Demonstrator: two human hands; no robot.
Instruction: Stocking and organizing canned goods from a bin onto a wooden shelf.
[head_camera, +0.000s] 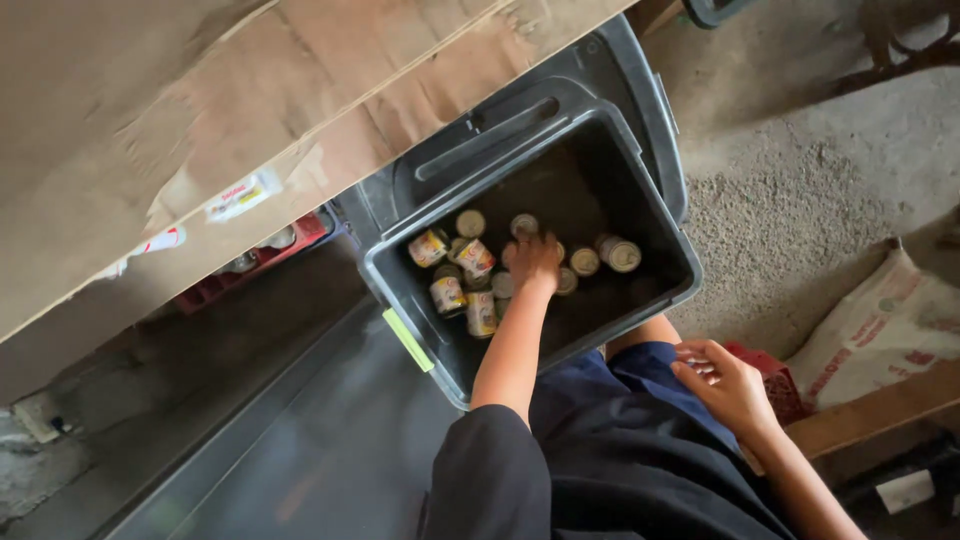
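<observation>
A large cardboard sheet (200, 120) overhangs the dark plastic bin (660, 230) on its far left, covering part of a red crate (270, 255) beside it. A white sack (880, 330) lies right of the bin, well apart. Whether the left hand (535, 262), reaching down into the bin, grips anything cannot be told; its fingers are hidden among the cans (470, 270). The right hand (725, 380) rests outside the bin, fingers loosely curled, holding nothing. The cans lie jumbled on the bin floor, small, with yellow labels and metal lids.
</observation>
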